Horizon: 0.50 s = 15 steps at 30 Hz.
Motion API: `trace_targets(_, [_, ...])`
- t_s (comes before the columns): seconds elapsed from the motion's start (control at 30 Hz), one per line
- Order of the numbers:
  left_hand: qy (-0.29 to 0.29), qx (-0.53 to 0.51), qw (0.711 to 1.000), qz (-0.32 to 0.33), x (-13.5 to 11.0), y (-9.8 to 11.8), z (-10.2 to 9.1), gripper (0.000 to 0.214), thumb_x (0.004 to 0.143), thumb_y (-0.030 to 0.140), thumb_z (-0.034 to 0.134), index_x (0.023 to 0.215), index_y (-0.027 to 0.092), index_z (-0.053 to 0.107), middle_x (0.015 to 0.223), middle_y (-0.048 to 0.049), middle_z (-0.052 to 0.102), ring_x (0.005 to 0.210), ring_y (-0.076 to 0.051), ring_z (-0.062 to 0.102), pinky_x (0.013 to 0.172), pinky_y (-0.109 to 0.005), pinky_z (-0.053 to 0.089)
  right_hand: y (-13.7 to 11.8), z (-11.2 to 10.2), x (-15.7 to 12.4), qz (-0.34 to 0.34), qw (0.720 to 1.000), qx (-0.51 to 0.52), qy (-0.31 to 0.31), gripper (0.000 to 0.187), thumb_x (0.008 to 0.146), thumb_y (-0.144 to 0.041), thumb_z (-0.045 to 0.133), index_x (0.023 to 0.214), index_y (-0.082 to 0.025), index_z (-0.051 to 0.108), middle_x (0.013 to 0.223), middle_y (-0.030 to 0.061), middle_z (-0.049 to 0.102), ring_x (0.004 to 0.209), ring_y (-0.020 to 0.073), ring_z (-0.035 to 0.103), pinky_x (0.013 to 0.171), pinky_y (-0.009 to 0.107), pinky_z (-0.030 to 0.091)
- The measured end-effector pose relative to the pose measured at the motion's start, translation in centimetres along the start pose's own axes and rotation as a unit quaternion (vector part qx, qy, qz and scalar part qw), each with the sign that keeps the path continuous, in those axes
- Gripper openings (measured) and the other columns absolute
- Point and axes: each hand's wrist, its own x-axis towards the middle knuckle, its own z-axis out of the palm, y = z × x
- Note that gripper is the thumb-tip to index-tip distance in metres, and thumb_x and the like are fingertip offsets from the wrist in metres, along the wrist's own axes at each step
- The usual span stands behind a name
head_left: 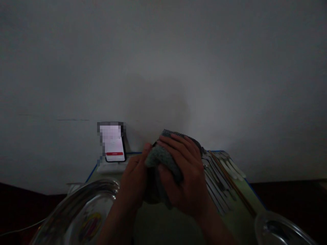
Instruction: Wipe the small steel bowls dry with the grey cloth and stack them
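Right hand (187,170) is clamping the gray cloth (159,156) over the bench (158,228), fingers on top, likely keeping it bunched. Left hand (134,177) is apparently steadying its left side; can't tell its grip. Cutlery (214,183) is lying rightward, probably leaving working room.

Left of the fabric cloth (159,157) are a round metal basin (73,199) and, behind it, a rectangular phone (114,144); right, slim metal utensils (217,185).

head-worn view | faces forward, down | left hand (133,179), right hand (187,170) close | wall (230,75) beyond
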Motion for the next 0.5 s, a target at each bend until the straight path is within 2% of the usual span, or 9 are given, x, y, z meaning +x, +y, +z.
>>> trace_targets(0.07, [-0.026, -0.031, 0.998, -0.039, 0.2, 0.0, 0.4, 0.048, 0.082, 0.053, 0.051, 0.045, 0.023, 0.055, 0.051, -0.0022, 0.059, 0.052, -0.017, 0.056, 0.049, -0.028, 0.047, 1.3, -0.6, 0.2, 0.031, 0.999, 0.026, 0.006, 0.03, 0.086, -0.028, 0.052, 0.112, -0.019, 0.063, 0.12, 0.005, 0.067, 0.119, 0.0214, 0.055, 0.106, 0.043, 0.039])
trace_targets(0.1, [-0.01, -0.044, 0.997, -0.061, 0.3, -0.1, 0.6, 0.048, 0.08, 0.056, 0.054, 0.047, 0.022, 0.056, 0.051, -0.0019, 0.059, 0.051, -0.017, 0.055, 0.047, -0.027, 0.045, 1.9, -0.8, 0.3, 0.057, 0.998, 0.039, 0.01, 0.03, 0.087, -0.029, 0.052, 0.113, -0.019, 0.063, 0.12, 0.0054, 0.067, 0.118, 0.0217, 0.056, 0.103, 0.043, 0.041])
trace_targets(0.17, [0.061, -0.095, 0.988, -0.103, 0.7, -0.4, 0.7, 0.044, 0.075, 0.058, 0.06, 0.054, 0.02, 0.06, 0.053, -0.0019, 0.061, 0.051, -0.016, 0.057, 0.045, -0.026, 0.044, 3.1, -1.1, 0.3, 0.135, 0.988, 0.073, 0.02, 0.03, 0.088, -0.033, 0.051, 0.112, -0.02, 0.064, 0.117, 0.0056, 0.068, 0.11, 0.0223, 0.06, 0.095, 0.042, 0.047])
trace_targets(0.23, [0.108, -0.2, 0.965, -0.132, 1.0, -0.5, 0.7, 0.035, 0.077, 0.052, 0.062, 0.068, 0.018, 0.066, 0.059, -0.0029, 0.065, 0.057, -0.017, 0.062, 0.05, -0.026, 0.048, 3.9, -1.2, 0.3, 0.224, 0.966, 0.124, 0.034, 0.031, 0.09, -0.039, 0.048, 0.106, -0.02, 0.067, 0.103, 0.0043, 0.071, 0.096, 0.0216, 0.065, 0.082, 0.037, 0.053])
trace_targets(0.3, [0.11, -0.315, 0.93, -0.152, 1.2, -0.3, 0.8, 0.026, 0.083, 0.04, 0.06, 0.083, 0.017, 0.069, 0.066, -0.0041, 0.069, 0.065, -0.019, 0.067, 0.059, -0.028, 0.054, 4.3, -1.2, 0.2, 0.278, 0.943, 0.172, 0.052, 0.036, 0.092, -0.044, 0.045, 0.1, -0.019, 0.069, 0.092, 0.0029, 0.073, 0.085, 0.0205, 0.066, 0.072, 0.033, 0.054])
trace_targets(0.33, [0.103, -0.354, 0.915, -0.165, 1.3, -0.3, 0.8, 0.023, 0.085, 0.036, 0.058, 0.089, 0.016, 0.069, 0.069, -0.0049, 0.071, 0.069, -0.02, 0.069, 0.064, -0.029, 0.056, 4.3, -1.2, 0.2, 0.284, 0.938, 0.187, 0.063, 0.037, 0.092, -0.044, 0.044, 0.101, -0.019, 0.07, 0.091, 0.0029, 0.073, 0.085, 0.0205, 0.066, 0.072, 0.033, 0.054])
trace_targets(0.4, [0.089, -0.39, 0.897, -0.187, 1.4, -0.2, 1.0, 0.025, 0.087, 0.033, 0.054, 0.096, 0.015, 0.07, 0.073, -0.007, 0.073, 0.076, -0.022, 0.071, 0.07, -0.032, 0.057, 4.0, -1.1, 0.2, 0.257, 0.945, 0.184, 0.081, 0.037, 0.092, -0.042, 0.045, 0.11, -0.02, 0.067, 0.103, 0.0048, 0.072, 0.096, 0.0219, 0.066, 0.081, 0.036, 0.054])
trace_targets(0.5, [0.052, -0.385, 0.904, -0.177, 1.7, -0.5, 1.3, 0.03, 0.088, 0.034, 0.05, 0.097, 0.014, 0.071, 0.078, -0.0098, 0.075, 0.087, -0.024, 0.071, 0.075, -0.034, 0.058, 3.0, -0.9, 0.0, 0.163, 0.976, 0.119, 0.08, 0.041, 0.092, -0.035, 0.046, 0.128, -0.018, 0.056, 0.13, 0.0097, 0.06, 0.121, 0.0242, 0.056, 0.102, 0.044, 0.045])
